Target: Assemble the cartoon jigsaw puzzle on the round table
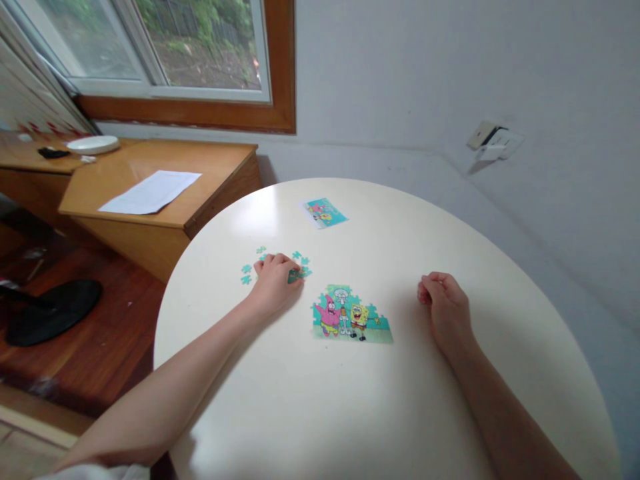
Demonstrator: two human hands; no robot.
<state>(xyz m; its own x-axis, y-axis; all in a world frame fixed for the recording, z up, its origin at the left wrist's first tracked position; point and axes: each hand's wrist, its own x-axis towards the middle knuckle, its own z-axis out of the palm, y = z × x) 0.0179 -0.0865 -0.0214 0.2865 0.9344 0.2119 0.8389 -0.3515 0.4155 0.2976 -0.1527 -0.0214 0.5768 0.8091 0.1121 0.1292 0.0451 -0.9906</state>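
Note:
My left hand (277, 277) is closed, with its fingers curled down among the loose teal puzzle pieces (246, 269). Teal puzzle pieces (296, 274) show between its thumb and forefinger; part of the pile is hidden beneath the hand. To the right of it lies a partly joined jigsaw puzzle (350, 319) showing a pink starfish, a tall grey-green figure and a yellow sponge, with a stepped top edge. My right hand (445, 300) rests farther right, closed in a loose fist. Whatever that fist may hold is hidden.
A small picture card (325, 212) with similar cartoon figures lies toward the far side of the round white table (380, 413). Left of the table stands a wooden desk (220, 170) with a paper sheet (150, 192) and a white plate (93, 145).

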